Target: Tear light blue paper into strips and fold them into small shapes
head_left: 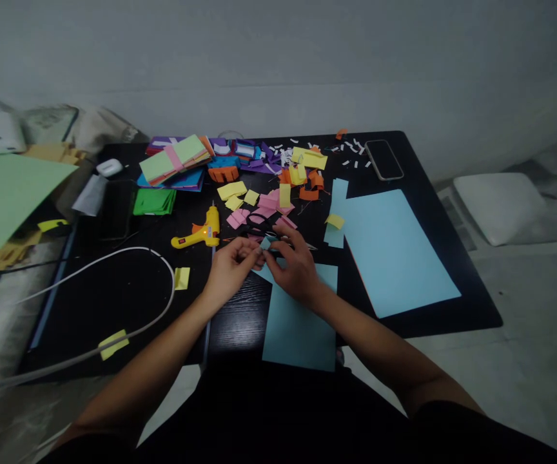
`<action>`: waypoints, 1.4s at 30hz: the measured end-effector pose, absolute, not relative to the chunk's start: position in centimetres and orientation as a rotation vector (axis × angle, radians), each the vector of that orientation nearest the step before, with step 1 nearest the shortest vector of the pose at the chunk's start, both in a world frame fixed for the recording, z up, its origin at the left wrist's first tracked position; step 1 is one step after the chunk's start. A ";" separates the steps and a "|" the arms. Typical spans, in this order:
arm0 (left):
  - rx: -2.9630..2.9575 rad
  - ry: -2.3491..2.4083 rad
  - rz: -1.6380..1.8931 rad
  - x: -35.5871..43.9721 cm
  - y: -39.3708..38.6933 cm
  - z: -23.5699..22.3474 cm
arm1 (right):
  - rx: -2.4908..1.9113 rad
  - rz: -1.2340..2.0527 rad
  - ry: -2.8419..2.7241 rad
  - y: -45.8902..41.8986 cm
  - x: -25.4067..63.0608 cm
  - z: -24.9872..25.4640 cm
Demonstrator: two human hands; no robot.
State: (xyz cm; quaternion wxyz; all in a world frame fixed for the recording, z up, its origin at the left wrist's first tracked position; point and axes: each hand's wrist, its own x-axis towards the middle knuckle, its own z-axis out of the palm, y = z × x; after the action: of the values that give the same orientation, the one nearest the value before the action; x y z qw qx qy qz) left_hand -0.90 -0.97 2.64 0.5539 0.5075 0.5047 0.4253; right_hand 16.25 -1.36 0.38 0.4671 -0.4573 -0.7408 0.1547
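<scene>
Between the fingertips of my left hand [231, 265] and my right hand [294, 261] is a small light-blue piece of paper [265, 243]. Both hands are closed in a pinch on it. Under my right wrist lies a light-blue sheet [300, 335], reaching the table's front edge. Just beyond the fingers, black-handled scissors [259, 220] rest partly hidden by my right hand and pink paper pieces [267, 205]. To the left of my left hand lies a yellow glue gun [204, 231].
A large light-blue sheet [399, 251] lies at the right, below a phone [383, 160]. Yellow, orange and white paper scraps cover the back. Stacked coloured paper [176, 159] and green pieces [155, 202] sit at the back left. A white cable [162, 308] loops across the left side.
</scene>
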 end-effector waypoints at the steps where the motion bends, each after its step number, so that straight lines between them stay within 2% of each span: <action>1: 1.199 1.189 1.006 -0.9 -1.0 2.7 | -1.117 0.384 -1.808 -1.4 16.2 0.4; 21: 1.223 1.185 1.007 -0.9 -1.1 3.1 | -1.024 0.398 -1.868 -1.3 16.4 0.5; 42: 0.955 1.060 0.939 -1.7 0.0 3.7 | -0.973 0.371 -1.853 -1.2 16.6 0.7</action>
State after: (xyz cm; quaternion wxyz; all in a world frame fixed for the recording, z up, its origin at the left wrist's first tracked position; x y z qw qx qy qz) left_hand -1.75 0.04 3.69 0.6569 0.4214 0.4680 0.4145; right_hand 16.63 -1.18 0.70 0.4866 -0.3999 -0.7616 0.1524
